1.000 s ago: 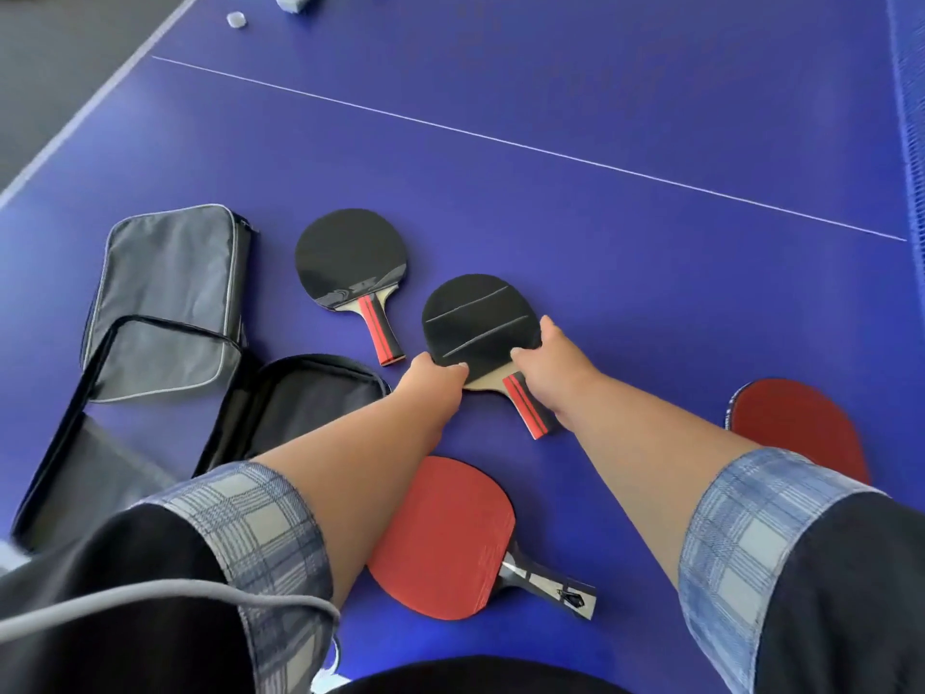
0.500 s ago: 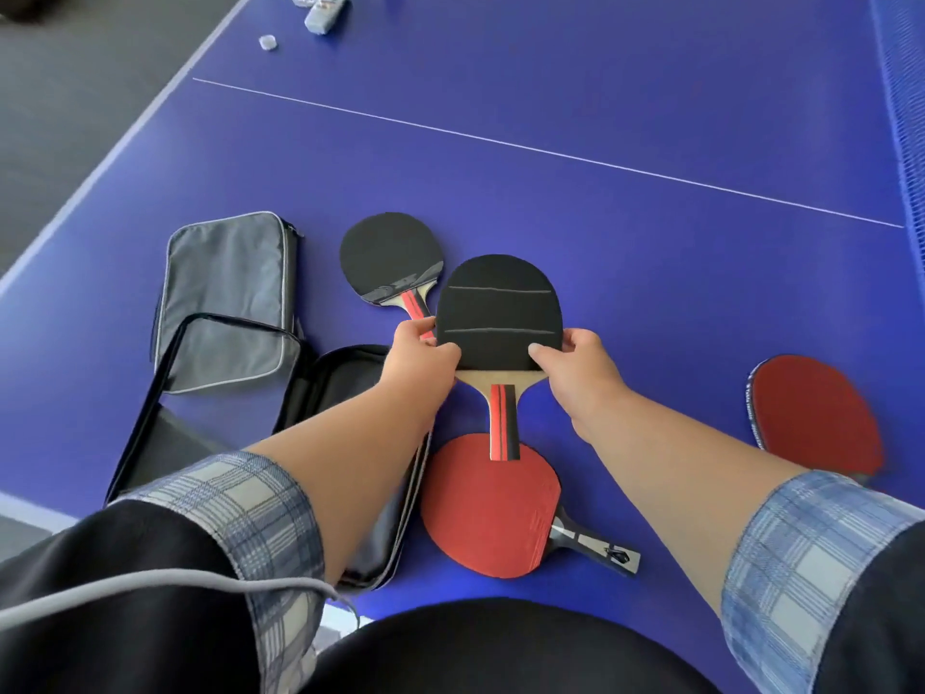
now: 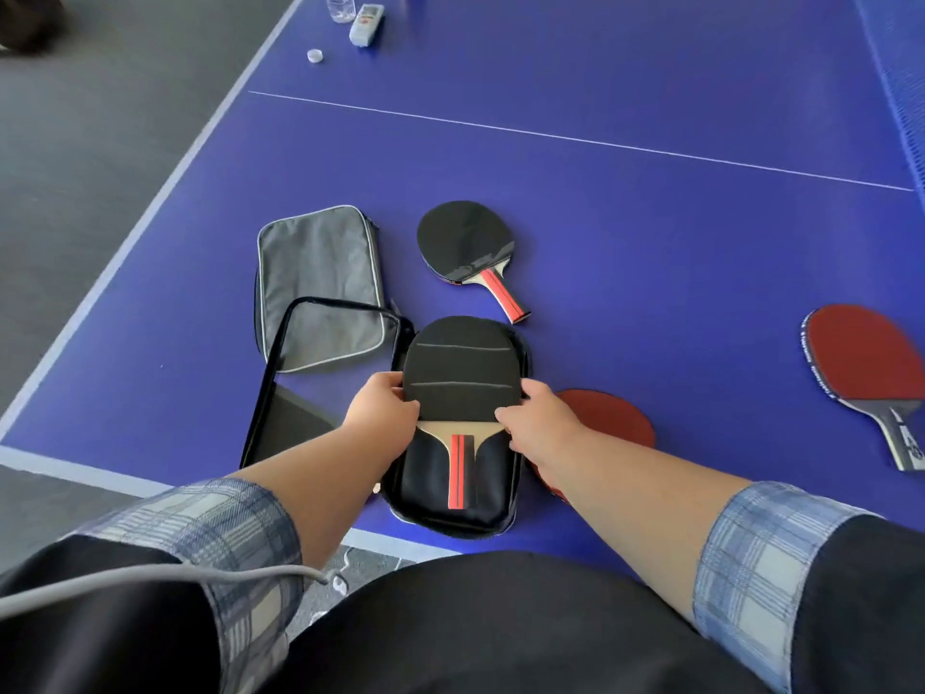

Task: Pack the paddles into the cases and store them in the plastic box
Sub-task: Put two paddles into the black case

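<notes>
Hands, left (image 3: 383,415) and right (image 3: 538,425), forearms outstretched, gripping opposite edges of black paddle (image 3: 460,373) over open case (image 3: 450,508).

The person wears a dark, near-black top whose sleeves end above the elbows in turned-back cuffs of plaid cloth. The left cuff (image 3: 220,538) is checked in pale grey, cream and navy lines; the right cuff (image 3: 766,553) shows a lighter blue and white check. Both forearms are bare from the cuffs down, and the left hand (image 3: 383,413) and right hand (image 3: 543,423) wear no gloves, rings or watch that can be seen. A thin grey cable (image 3: 165,586) runs across the left sleeve. Dark fabric (image 3: 500,623) covers the body at the bottom.
</notes>
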Motion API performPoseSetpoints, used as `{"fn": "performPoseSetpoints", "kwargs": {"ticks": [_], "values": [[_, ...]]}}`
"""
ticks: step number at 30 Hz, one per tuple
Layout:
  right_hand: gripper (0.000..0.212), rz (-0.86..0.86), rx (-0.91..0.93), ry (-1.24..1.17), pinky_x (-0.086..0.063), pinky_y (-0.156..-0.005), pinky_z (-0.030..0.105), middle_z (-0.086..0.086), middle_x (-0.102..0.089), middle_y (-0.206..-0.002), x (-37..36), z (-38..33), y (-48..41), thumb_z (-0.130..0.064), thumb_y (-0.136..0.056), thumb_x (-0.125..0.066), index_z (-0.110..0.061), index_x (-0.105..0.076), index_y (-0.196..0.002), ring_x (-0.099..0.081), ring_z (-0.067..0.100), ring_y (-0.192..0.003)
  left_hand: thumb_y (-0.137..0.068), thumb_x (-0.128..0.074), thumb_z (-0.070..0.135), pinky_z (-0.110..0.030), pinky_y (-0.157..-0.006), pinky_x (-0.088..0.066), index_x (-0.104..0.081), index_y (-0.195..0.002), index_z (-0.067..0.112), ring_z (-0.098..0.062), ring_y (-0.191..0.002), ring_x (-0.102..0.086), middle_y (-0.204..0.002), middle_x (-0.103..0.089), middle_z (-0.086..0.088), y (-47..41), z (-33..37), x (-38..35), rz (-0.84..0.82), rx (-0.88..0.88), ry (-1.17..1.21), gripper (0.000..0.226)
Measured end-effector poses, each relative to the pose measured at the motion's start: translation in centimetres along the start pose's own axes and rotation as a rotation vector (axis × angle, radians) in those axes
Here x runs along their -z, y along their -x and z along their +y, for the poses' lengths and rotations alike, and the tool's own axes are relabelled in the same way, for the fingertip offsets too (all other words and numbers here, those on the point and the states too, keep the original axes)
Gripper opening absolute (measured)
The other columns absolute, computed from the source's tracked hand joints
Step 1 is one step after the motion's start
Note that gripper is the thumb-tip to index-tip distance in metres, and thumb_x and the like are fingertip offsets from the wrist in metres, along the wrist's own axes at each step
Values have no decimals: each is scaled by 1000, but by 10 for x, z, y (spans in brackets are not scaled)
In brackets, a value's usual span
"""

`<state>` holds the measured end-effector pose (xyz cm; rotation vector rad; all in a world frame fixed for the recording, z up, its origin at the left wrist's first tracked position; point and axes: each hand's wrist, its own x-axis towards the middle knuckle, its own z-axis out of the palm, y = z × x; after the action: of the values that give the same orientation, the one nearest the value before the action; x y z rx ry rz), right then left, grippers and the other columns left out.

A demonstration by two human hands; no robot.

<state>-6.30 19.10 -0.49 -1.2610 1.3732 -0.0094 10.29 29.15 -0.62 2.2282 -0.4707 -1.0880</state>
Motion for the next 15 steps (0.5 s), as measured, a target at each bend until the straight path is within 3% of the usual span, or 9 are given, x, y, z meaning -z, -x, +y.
{"fn": "performPoseSetpoints", "kwargs": {"ticks": [2, 3, 8, 12, 15], "values": [[32, 14, -46, 10, -49, -60, 36, 4, -60, -90, -9, 5, 5, -11, -85, -57, -23, -55, -115, -47, 19, -64, -74, -41, 1, -29, -63, -53, -69, -95, 29, -23, -70, -66, -83, -75, 9, -2, -8, 1, -61, -13, -112, 45], [32, 23, -54, 26, -43, -58, 33, 5, -58, -90, -13, 7, 5, -12, -85, -57, -21, -56, -115, -44, 19, -62, -74, -40, 0, -28, -61, -51, -68, -97, 26, -25, -73, -66, -86, -74, 5, -3, -10, 0, -82, -15, -167, 45], [37, 86, -39, 175, -50, -83, 34, 11, -52, -128, -28, 11, 4, -18, -89, -64, -12, -54, -124, -58, 25, -100, -80, -44, 3, -29, -55, -41, -57, -103, 11, -27, -72, -56, -102, -59, -12, -8, -8, -5, -88, -6, -285, 27], [64, 53, -76, 243, -38, -86, 27, 11, -38, -149, -33, 12, 5, -21, -94, -62, -9, -34, -151, -50, 27, -121, -87, -44, 4, -36, -72, -50, -53, -111, 2, -31, -80, -54, -114, -51, -17, -9, -3, -8, -75, 28, -401, 25], [65, 12, -78, 206, -34, -89, 27, 9, -39, -153, -32, 7, 17, -24, -95, -61, -9, -32, -152, -45, 29, -133, -89, -47, 7, -38, -80, -50, -51, -117, 0, -36, -94, -58, -115, -51, -17, -9, -2, -8, -50, 47, -479, 29]]}}
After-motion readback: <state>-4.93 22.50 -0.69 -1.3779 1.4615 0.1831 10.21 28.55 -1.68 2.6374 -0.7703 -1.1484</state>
